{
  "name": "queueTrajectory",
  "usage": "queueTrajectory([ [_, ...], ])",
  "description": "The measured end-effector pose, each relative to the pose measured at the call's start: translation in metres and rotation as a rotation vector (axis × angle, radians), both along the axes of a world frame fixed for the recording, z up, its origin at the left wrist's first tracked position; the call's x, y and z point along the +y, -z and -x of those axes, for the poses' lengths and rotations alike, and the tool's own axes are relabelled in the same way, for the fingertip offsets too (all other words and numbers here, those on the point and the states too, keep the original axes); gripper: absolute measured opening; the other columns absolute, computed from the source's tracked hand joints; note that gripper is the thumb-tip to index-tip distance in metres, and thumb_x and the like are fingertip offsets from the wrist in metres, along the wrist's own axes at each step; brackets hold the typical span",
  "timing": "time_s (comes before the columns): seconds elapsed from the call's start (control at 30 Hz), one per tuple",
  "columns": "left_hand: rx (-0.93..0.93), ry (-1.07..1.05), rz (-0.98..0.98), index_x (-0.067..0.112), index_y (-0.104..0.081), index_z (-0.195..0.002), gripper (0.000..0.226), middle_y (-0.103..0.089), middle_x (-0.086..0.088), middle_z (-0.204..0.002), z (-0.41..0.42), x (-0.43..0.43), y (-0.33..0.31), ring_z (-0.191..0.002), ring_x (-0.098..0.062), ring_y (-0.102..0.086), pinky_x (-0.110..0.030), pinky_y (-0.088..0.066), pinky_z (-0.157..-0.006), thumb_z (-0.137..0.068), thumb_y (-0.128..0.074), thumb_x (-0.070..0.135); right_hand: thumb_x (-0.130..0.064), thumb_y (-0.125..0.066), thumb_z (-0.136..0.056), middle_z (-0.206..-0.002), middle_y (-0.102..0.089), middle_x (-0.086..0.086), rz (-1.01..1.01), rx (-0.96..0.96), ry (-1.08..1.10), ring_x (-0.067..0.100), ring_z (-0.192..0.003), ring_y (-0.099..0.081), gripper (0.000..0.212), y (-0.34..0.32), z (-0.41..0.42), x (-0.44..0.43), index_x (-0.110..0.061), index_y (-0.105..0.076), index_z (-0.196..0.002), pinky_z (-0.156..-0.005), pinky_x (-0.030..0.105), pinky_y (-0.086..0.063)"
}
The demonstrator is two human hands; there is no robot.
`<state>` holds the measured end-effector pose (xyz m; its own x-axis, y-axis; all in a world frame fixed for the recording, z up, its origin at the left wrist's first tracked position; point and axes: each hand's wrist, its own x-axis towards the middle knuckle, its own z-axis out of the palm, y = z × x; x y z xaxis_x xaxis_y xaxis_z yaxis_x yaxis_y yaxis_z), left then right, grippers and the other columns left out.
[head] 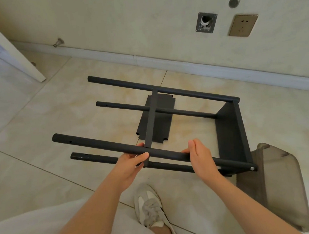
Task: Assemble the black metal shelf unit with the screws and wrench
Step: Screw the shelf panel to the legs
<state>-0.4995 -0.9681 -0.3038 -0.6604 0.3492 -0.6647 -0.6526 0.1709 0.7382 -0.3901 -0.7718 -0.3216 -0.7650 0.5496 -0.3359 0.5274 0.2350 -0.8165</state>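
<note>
**Shelf frame [129,84] on its side on the tiled floor, held in both hands.**

From the left: a white door [23,60] edges into view, and the frame's four poles run out to open, drilled ends. The person's left hand [133,160] grasps the nearest upper pole [96,145], thumb over the top, just where a middle shelf [151,117], seen edge-on, crosses between the poles. Under the frame a loose panel [159,123] lies flat on the tiles. A white shoe [149,207] shows below the hands. The right hand [201,156] is curled round the same pole, further along. An end panel [229,133] closes the frame on the right, with a screw [252,168] at its near corner. A socket [242,26] sits on the wall above. A tan cushion [281,190] lies just beyond the frame.
</note>
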Motion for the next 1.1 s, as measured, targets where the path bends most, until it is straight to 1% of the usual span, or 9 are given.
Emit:
queueTrajectory([
  [0.13, -0.030, -0.006, 0.043, 0.023, -0.058, -0.129, 0.043, -0.063, -0.009, -0.131, 0.003, -0.005, 0.020, -0.128, -0.026, -0.055, -0.044, -0.040, -0.114, -0.091, -0.070, 0.005, -0.033, -0.028, -0.107, -0.088, -0.066, 0.001, -0.013, -0.033, -0.034, 0.010, -0.083, -0.062, 0.030, 0.006, 0.002, 0.000, -0.020, -0.048, -0.090, -0.072, 0.021, -0.044],
  [0.3, -0.064, -0.029, 0.019, 0.026, -0.054, -0.131, 0.048, -0.063, -0.003, -0.129, 0.002, -0.007, 0.036, -0.122, -0.020, -0.058, -0.042, -0.044, -0.108, -0.090, -0.071, 0.006, -0.035, -0.028, -0.107, -0.085, -0.065, -0.003, -0.069, -0.036, -0.074, 0.012, -0.085, -0.062, 0.030, 0.016, 0.002, 0.000, -0.020, -0.047, -0.088, -0.082, 0.034, -0.052],
  [0.43, -0.070, -0.074, 0.037, 0.011, -0.061, -0.123, 0.035, -0.069, -0.008, -0.121, 0.007, -0.003, 0.040, -0.119, -0.021, -0.062, -0.034, -0.051, -0.097, -0.090, -0.071, 0.006, -0.036, -0.027, -0.107, -0.087, -0.066, -0.003, -0.066, -0.032, -0.085, 0.015, -0.089, -0.062, 0.032, 0.022, 0.005, 0.001, -0.020, -0.046, -0.087, -0.084, 0.039, -0.052],
  [0.53, -0.108, -0.143, 0.043, 0.007, -0.065, -0.116, 0.024, -0.070, -0.010, -0.116, 0.003, 0.000, 0.044, -0.113, -0.020, -0.065, -0.031, -0.056, -0.088, -0.092, -0.068, 0.005, -0.036, -0.026, -0.107, -0.088, -0.066, -0.003, -0.085, -0.059, -0.107, 0.019, -0.092, -0.060, 0.031, 0.025, 0.007, -0.001, -0.022, -0.044, -0.085, -0.087, 0.044, -0.051],
  [0.6, -0.118, -0.162, 0.028, 0.007, -0.066, -0.116, 0.023, -0.071, -0.010, -0.114, 0.001, -0.002, 0.047, -0.110, -0.019, -0.067, -0.028, -0.059, -0.081, -0.093, -0.068, 0.005, -0.037, -0.026, -0.106, -0.087, -0.065, -0.004, -0.099, -0.057, -0.109, 0.021, -0.092, -0.060, 0.031, 0.027, 0.006, -0.001, -0.024, -0.043, -0.085, -0.087, 0.045, -0.051],
  [0.83, -0.062, -0.135, 0.066, 0.010, -0.069, -0.113, 0.023, -0.075, -0.006, -0.109, 0.000, 0.001, 0.052, -0.106, -0.017, -0.069, -0.023, -0.060, -0.077, -0.091, -0.071, 0.009, -0.035, -0.026, -0.107, -0.086, -0.064, -0.007, -0.150, -0.056, -0.120, 0.021, -0.089, -0.060, 0.028, 0.032, 0.008, 0.005, -0.028, -0.042, -0.084, -0.081, 0.041, -0.053],
  [0.9, -0.010, -0.101, 0.136, 0.012, -0.071, -0.109, 0.020, -0.077, -0.003, -0.104, 0.002, 0.002, 0.054, -0.101, -0.014, -0.072, -0.021, -0.059, -0.077, -0.090, -0.074, 0.015, -0.035, -0.026, -0.107, -0.086, -0.065, -0.007, -0.160, -0.055, -0.126, 0.021, -0.088, -0.061, 0.028, 0.031, 0.010, 0.009, -0.029, -0.041, -0.084, -0.082, 0.041, -0.052],
  [1.0, 0.060, 0.096, 0.372, 0.011, -0.072, -0.099, 0.028, -0.079, 0.001, -0.085, 0.004, 0.005, 0.055, -0.082, -0.012, -0.077, -0.030, -0.059, -0.088, -0.090, -0.072, 0.037, -0.034, -0.026, -0.107, -0.084, -0.067, 0.001, -0.169, -0.045, -0.134, 0.023, -0.084, -0.062, 0.028, 0.030, 0.010, 0.014, -0.028, -0.041, -0.084, -0.083, 0.044, -0.051],
  [1.1, 0.174, 0.431, 0.653, 0.008, -0.071, -0.087, 0.052, -0.076, 0.001, -0.068, 0.011, 0.013, 0.050, -0.064, -0.011, -0.075, -0.029, -0.060, -0.073, -0.092, -0.058, 0.058, -0.034, -0.027, -0.107, -0.082, -0.067, 0.001, -0.158, -0.032, -0.123, 0.022, -0.083, -0.061, 0.028, 0.027, 0.012, 0.020, -0.028, -0.040, -0.083, -0.082, 0.046, -0.051],
])
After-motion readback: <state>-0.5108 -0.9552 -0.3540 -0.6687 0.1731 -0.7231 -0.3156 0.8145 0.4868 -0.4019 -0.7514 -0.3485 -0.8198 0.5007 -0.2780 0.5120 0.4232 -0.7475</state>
